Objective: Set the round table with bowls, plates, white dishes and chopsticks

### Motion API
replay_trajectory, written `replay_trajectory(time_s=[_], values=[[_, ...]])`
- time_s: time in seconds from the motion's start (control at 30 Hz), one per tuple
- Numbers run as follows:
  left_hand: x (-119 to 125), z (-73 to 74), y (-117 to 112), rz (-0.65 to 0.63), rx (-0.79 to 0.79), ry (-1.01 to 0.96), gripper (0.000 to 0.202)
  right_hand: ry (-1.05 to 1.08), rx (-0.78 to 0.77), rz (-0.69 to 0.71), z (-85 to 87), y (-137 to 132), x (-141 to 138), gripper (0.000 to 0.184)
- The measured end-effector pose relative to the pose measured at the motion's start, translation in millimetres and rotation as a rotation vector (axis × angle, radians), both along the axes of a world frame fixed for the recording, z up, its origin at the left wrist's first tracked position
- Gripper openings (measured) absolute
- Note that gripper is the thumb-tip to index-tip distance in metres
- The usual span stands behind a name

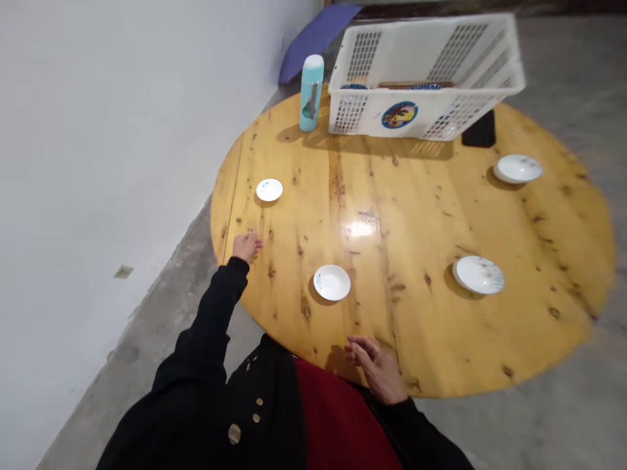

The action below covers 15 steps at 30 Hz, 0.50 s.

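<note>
Holds right hand (376,369) low at the near edge of the wooden table (416,215), fingers half curled and pointing forward and to the left, with nothing in their grip. Holds left arm (208,320) extended in a black sleeve, farther forward, over the table's left edge. Bends the fingers of left hand (247,246) loosely and points them to the right, likewise without anything in grasp. Cannot tell whether either hand touches the wood.

Has a white saucer (332,282) on the table between the hands, just ahead of the right one: round, shallow and smooth, with a small coloured mark toward the left rim. Shows, well apart to the right, a patterned dish (479,274), white with faint bluish-grey decoration. Places a smaller dish (269,190) just beyond the left hand, apart from it, white with small bluish marks. Shows a deeper white bowl (518,168) farther off at the right.

Faces, at the far side, a light-blue bottle (311,94) with white cap, upright beside a white plastic basket (425,111) bearing a round palm-tree label (400,115).
</note>
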<state>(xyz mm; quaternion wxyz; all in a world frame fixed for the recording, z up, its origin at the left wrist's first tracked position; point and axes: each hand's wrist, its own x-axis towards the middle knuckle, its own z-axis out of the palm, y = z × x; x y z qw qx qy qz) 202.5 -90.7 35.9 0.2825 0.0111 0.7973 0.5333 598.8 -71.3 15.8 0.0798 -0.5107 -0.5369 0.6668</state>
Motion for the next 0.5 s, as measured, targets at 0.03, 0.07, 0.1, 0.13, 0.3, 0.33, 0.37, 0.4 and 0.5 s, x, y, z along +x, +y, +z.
replay_trajectory(time_s=[0.03, 0.07, 0.1, 0.13, 0.3, 0.33, 0.37, 0.4, 0.5], values=[[-21, -5.0, 13, -0.010, -0.003, -0.004, 0.026, -0.025, -0.010, -0.039, 2.4, -7, -6, 0.054], [-40, -10.4, 26, -0.019, -0.008, -0.008, 0.026, -0.050, -0.020, -0.069, 4.5, -15, -12, 0.056], [-57, -15.9, 38, -0.030, -0.015, -0.014, 0.027, -0.074, -0.032, -0.095, 6.2, -23, -17, 0.058], [-71, -21.2, 49, -0.043, -0.022, -0.020, 0.027, -0.096, -0.044, -0.117, 7.5, -31, -22, 0.060], [-120, -40.0, 95, -0.127, -0.054, -0.038, 0.028, -0.204, -0.053, -0.243, 12.8, -58, -41, 0.067], [-126, -42.8, 103, -0.146, -0.066, -0.036, 0.028, -0.224, -0.041, -0.275, 14.7, -61, -44, 0.067], [-133, -45.8, 110, -0.166, -0.086, -0.031, 0.029, -0.239, -0.029, -0.305, 17.3, -63, -49, 0.068], [-139, -49.2, 116, -0.193, -0.113, -0.013, 0.029, -0.248, -0.018, -0.330, 20.2, -65, -53, 0.067], [-157, -62.8, 133, -0.371, -0.176, 0.188, 0.028, -0.234, -0.012, -0.375, 27.4, -64, -69, 0.064]])
